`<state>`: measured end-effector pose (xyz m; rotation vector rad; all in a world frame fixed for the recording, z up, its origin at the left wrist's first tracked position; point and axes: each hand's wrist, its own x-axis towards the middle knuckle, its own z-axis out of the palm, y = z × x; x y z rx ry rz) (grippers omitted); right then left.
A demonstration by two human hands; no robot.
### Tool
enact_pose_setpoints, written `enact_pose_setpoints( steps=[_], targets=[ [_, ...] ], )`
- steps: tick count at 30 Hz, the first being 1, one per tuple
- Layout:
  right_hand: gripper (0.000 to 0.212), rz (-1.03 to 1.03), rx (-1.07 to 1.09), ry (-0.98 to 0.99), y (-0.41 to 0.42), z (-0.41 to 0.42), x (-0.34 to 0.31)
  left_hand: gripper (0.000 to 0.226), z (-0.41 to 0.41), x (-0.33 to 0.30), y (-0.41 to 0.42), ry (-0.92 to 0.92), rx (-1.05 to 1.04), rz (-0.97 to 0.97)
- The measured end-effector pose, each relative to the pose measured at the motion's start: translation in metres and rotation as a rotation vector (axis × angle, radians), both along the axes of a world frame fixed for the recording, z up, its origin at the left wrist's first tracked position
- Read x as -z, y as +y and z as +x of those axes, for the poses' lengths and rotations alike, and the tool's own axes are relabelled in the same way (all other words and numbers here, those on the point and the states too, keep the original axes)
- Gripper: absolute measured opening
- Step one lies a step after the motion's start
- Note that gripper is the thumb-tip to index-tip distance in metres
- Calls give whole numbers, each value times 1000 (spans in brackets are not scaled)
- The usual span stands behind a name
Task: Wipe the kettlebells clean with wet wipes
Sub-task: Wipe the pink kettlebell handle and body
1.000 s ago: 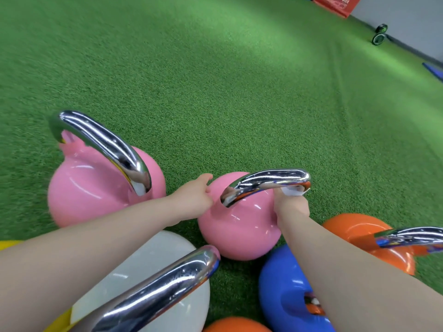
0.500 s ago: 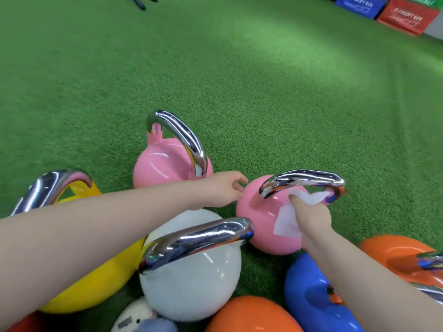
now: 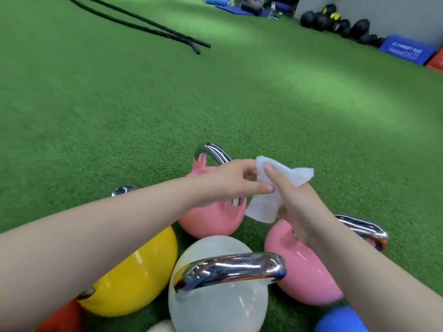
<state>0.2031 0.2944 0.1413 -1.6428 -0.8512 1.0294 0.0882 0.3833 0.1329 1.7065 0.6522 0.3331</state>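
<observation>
Both hands are raised above the kettlebells and hold one white wet wipe [image 3: 266, 202] between them. My left hand [image 3: 230, 182] pinches its left edge; my right hand [image 3: 294, 200] grips its right part, with a crumpled end sticking out above. Under the hands sit two pink kettlebells with chrome handles, one further off [image 3: 211, 219] and one to the right [image 3: 302, 271]. A white kettlebell [image 3: 215, 305] stands nearest, with a yellow one [image 3: 134, 281] to its left.
Green turf [image 3: 167, 104] stretches ahead. A blue kettlebell [image 3: 340, 319] and a red one [image 3: 62, 319] show at the bottom edge. Black battle ropes [image 3: 153, 25] lie far left. Black balls [image 3: 335, 22] and a blue soft box [image 3: 405, 51] line the far right wall.
My right hand lifted the wipe off the right pink kettlebell's handle. My left hand left that kettlebell and came up to take the wipe's edge. The view tilted upward.
</observation>
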Motion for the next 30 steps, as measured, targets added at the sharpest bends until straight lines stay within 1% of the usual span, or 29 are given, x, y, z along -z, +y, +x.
enact_pose_setpoints(
  steps=[2,3,5,6,7,8,11,12,13,15,17,19,20,21,22,23,24,26,27,28,29,30],
  targets=[
    [24,-9,-33,-19,17,-3,-2,23,0,-1,14,-54,-91,-24],
    [32,-7,-55,-24,24,-4,-2,19,-1,-1,22,-65,-125,-35],
    [56,-2,-95,-40,37,-3,-1,11,-2,-2,39,-76,-175,-66],
    [61,2,-106,-40,43,-1,-1,11,-3,-2,47,-77,-199,-80],
    [60,2,-112,-41,48,2,0,13,-5,-1,55,-69,-226,-88],
    [56,-18,-111,-51,53,6,1,14,-6,1,62,-60,-254,-94],
    [26,-78,-117,-91,70,21,12,11,-9,15,80,-40,-331,-109],
    [20,-97,-107,-108,76,25,16,7,-10,19,84,-16,-355,-105],
    [17,-111,-88,-121,82,30,22,7,-11,25,88,19,-381,-88],
    [18,-142,-55,-143,93,36,29,22,-12,30,94,110,-414,-40],
    [22,-176,-13,-196,102,37,36,45,-13,29,98,251,-374,79],
    [21,-193,47,-243,109,36,41,61,-16,27,98,407,-332,318],
    [19,-196,69,-273,110,35,43,63,-17,25,98,438,-353,488],
    [17,-197,73,-311,111,34,45,60,-17,25,97,389,-384,656],
    [19,-199,66,-349,112,32,45,50,-14,24,95,259,-381,791],
    [24,-198,58,-377,112,30,47,38,-7,23,93,154,-299,873],
    [29,-201,52,-386,112,29,48,28,0,22,93,130,-146,936],
    [32,-211,62,-340,109,28,53,19,17,23,89,321,213,1023],
    [29,-225,88,-297,106,29,56,18,25,23,87,398,336,1069],
    [24,-243,124,-249,102,29,59,21,30,23,86,437,413,1113],
    [19,-257,156,-208,98,30,64,29,35,24,83,490,453,1168],
    [19,-262,181,-173,93,30,69,39,40,26,80,574,482,1218]
  ],
)
